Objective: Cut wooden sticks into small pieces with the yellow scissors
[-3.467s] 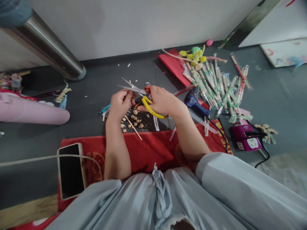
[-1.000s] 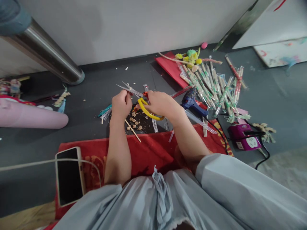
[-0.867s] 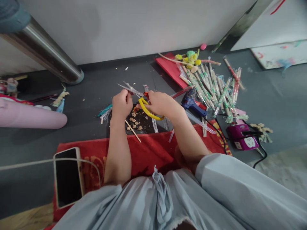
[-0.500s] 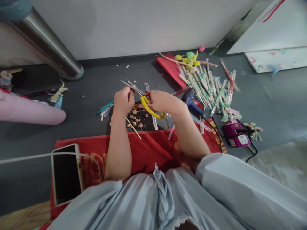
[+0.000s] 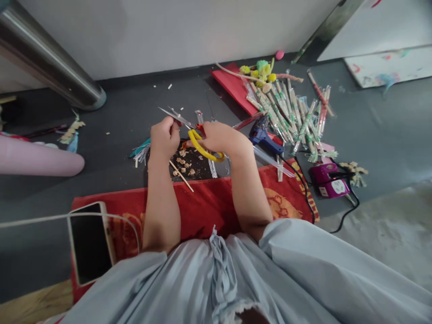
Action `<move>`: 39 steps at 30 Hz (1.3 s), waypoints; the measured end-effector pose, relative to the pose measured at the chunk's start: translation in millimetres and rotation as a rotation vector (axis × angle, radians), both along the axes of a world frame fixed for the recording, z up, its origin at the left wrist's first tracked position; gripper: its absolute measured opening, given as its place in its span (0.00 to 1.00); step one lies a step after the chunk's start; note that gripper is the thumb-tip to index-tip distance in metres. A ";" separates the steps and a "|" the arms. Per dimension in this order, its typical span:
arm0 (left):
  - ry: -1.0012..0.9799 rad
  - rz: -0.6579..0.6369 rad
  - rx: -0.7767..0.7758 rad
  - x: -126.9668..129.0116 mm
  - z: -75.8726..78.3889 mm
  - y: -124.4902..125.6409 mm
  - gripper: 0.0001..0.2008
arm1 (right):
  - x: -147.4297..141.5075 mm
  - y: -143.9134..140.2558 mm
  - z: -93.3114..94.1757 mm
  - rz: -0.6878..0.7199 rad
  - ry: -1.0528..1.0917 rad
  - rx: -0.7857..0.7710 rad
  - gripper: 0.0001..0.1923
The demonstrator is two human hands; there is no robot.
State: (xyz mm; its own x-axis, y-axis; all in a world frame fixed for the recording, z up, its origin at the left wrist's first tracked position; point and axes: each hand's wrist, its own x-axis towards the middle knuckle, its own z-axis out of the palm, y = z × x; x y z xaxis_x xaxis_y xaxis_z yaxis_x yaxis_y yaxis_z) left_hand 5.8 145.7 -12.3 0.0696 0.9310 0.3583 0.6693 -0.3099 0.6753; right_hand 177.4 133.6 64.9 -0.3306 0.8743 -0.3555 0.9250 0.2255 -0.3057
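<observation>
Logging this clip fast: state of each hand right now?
Left hand: closed; what it holds, if anything, cannot be told.
Right hand: closed, holding scissors.

Craft spot, perhaps at home

Scissors [image 5: 199, 143] are out over a grey surface [image 5: 121, 126] against a wall [image 5: 189, 36], a blue glue gun [image 5: 266, 139] and plastic-wrapped sticks [image 5: 277, 116] toward its right side; the red towel [image 5: 205, 202] and phone [image 5: 89, 245] along its near edge look domestic.
</observation>
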 end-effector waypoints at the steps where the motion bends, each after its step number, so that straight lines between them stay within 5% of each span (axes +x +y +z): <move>1: 0.006 0.002 -0.009 -0.4 -0.1 0.0 0.14 | 0.6 1.2 -1.4 0.004 0.014 -0.005 0.32; 11: 0.060 0.046 -0.062 4.0 5.7 -5.9 0.13 | 11.6 12.7 -8.4 0.049 0.078 -0.044 0.31; 26: 0.087 0.024 -0.440 -2.2 50.7 -23.3 0.11 | 27.7 12.3 -5.1 0.058 0.145 -0.001 0.21; 33: 0.354 0.039 -0.365 -9.1 79.7 -33.0 0.13 | 32.2 10.5 -0.5 0.059 0.180 0.012 0.18; 39: 0.343 0.042 -0.293 -9.7 80.9 -39.6 0.12 | 32.5 9.6 0.1 0.066 0.199 0.016 0.17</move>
State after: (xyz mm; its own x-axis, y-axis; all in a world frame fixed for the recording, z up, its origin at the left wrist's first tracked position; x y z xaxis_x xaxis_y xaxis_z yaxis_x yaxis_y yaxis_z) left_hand -3.9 106.2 68.6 0.0985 0.9942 0.0421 0.8775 -0.1068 0.4676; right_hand 209.9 143.3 65.0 -0.4497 0.8535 -0.2633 0.8296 0.2899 -0.4772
